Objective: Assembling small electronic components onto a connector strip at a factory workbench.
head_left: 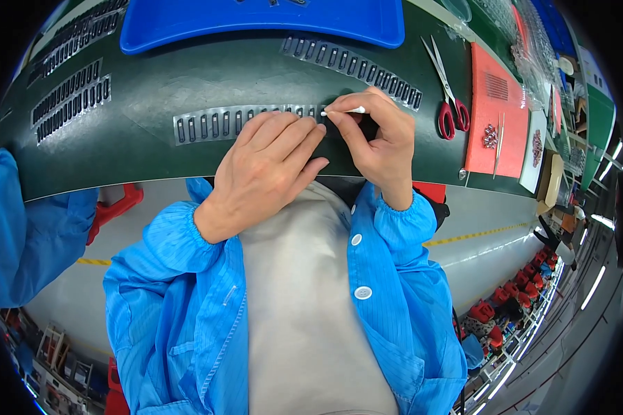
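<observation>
A clear strip with a row of small black oblong parts (214, 124) lies on the dark green tabletop (152, 155) before me. My left hand (270, 149) rests palm down across the strip's middle, its fingers stretched out and covering some of the parts. Between thumb and fingers of my right hand (377, 131) is a thin white cotton swab (355, 110). The swab's tip touches or hovers just over the strip's right end, near my left fingertips; contact cannot be made out. Farther back, a second strip of the same parts (353, 67) lies at a slant.
A blue tray (256, 31) stands at the far edge. Red-handled scissors (450, 97) lie right, beside a red mat (488, 145) with tweezers (498, 142) and small metal pieces (490, 136). More strips (73, 104) lie left. Someone's blue sleeve (41, 235) shows at lower left.
</observation>
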Demonstrator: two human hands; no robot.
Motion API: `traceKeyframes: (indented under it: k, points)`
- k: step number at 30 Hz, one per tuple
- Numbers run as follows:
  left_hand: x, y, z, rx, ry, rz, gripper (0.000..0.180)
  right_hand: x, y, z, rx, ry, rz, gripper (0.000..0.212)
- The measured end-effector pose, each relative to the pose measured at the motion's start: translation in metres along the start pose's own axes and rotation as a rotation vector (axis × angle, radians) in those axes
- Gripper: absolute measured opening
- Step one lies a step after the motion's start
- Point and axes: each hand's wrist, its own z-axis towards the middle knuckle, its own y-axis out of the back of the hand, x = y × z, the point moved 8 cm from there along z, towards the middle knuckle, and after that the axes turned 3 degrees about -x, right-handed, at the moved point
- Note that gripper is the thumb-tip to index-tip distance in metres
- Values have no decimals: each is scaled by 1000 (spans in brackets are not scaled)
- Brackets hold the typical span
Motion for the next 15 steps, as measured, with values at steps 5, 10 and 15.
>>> traceKeyframes:
  k: [5,10,15]
  points:
    - [-2,-1,-3,-4,-24,-71,43,-3,2,0,-38,-9,48,13]
    - [2,-1,-5,-28,-17,-52,43,3,-2,5,-49,34,4,15]
    - [1,-2,-5,-12,-11,-38,42,-1,-3,3,-37,30,-49,16]
